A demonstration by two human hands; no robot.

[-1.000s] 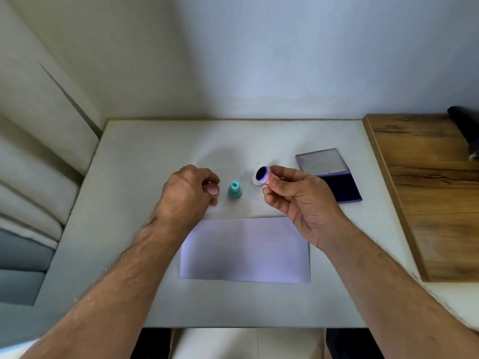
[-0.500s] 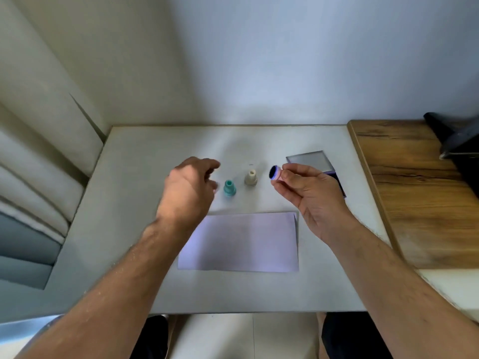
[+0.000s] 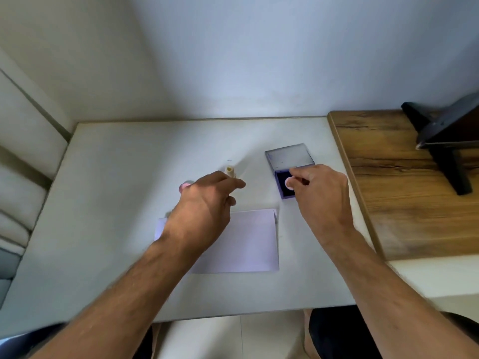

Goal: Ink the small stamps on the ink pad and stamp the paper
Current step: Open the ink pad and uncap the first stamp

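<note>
White tabletop (image 3: 108, 229) fills the middle of the frame, with a wooden surface (image 3: 404, 198) butting against it at the right and a pale wall behind. Both bare forearms come up from the bottom edge and converge toward the centre.

Nearest, a sheet of paper (image 3: 248, 242) lies flat at lower centre, its left part covered by the left wrist. The left hand (image 3: 204, 206) hovers palm down over the paper's upper left corner, fingers curled loosely inward with the thumb and forefinger pointing right; whether it holds anything cannot be told. A pink stamp (image 3: 185, 187) peeks out just past its knuckles on the left, and a cream stamp (image 3: 230, 171) stands upright just beyond the fingertips.

To the right of centre, the right hand (image 3: 321, 195) reaches forward, wrist bent down, thumb and fingers pinched closed around a small pink stamp (image 3: 289, 183). That stamp's round pale end faces up and it sits over the dark ink pad (image 3: 282, 187), seemingly pressed onto it. The pad's open lid (image 3: 289, 156) lies flat behind it.

At the far right a black stand (image 3: 445, 141) rests on the wood.
</note>
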